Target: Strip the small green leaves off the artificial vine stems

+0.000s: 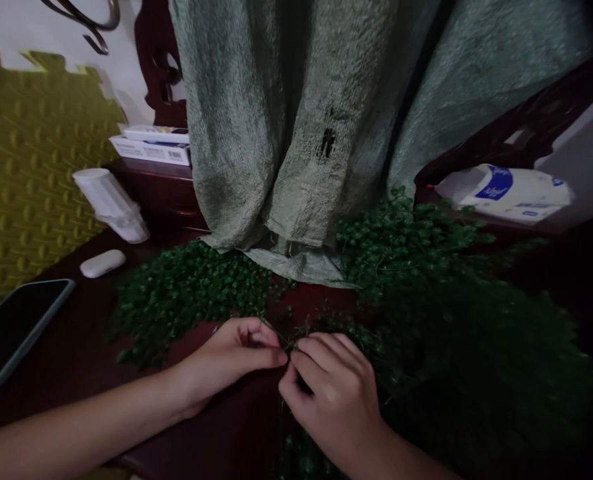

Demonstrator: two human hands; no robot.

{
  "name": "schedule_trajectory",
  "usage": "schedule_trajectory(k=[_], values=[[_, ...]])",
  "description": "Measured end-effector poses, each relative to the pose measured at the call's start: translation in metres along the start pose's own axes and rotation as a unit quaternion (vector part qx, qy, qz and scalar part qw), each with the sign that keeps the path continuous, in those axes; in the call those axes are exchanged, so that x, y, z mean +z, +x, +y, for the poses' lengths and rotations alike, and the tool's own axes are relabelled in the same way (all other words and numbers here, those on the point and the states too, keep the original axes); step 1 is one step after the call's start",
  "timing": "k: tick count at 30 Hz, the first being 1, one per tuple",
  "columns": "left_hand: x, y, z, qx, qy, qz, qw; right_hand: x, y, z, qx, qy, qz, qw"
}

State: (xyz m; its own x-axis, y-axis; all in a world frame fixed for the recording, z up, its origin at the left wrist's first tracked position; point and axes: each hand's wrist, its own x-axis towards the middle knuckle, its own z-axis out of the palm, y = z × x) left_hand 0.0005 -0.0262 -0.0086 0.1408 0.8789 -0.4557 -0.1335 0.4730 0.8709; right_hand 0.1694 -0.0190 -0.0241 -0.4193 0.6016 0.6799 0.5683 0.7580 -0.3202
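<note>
Close together above the dark red table, my left hand [249, 347] and my right hand [333, 387] pinch a thin green plant stem [280, 335] between thumb and fingers. My fingertips nearly touch, and they hide part of the stem. Behind my left hand lies a pile of small round green plant heads [191, 283], loose on the table. To the right of my right hand spreads a larger, darker heap of leafy green sprigs [411, 247], its lower part lost in shadow.
A grey-green woven sack [306, 133] hangs behind the plants. On the left are a phone [19, 327], a white oval case [103, 263], a white cylindrical container [111, 203], flat boxes [151, 148] and a yellow foam mat [36, 153]. A tissue pack [519, 193] lies right.
</note>
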Motion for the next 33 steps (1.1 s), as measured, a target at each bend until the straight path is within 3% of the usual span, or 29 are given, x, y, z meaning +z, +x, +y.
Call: schedule_trajectory(k=[12, 33], values=[[0.0034, 0.0003, -0.0041, 0.038, 0.039, 0.001, 0.999, -0.001, -0.0019, -0.0042, -0.002, 0.028, -0.037, 0.999], [-0.0009, 0.0044, -0.0066, 0.043, -0.017, -0.118, 0.992, 0.0019, 0.0004, -0.0056, 0.044, 0.196, -0.043, 0.979]])
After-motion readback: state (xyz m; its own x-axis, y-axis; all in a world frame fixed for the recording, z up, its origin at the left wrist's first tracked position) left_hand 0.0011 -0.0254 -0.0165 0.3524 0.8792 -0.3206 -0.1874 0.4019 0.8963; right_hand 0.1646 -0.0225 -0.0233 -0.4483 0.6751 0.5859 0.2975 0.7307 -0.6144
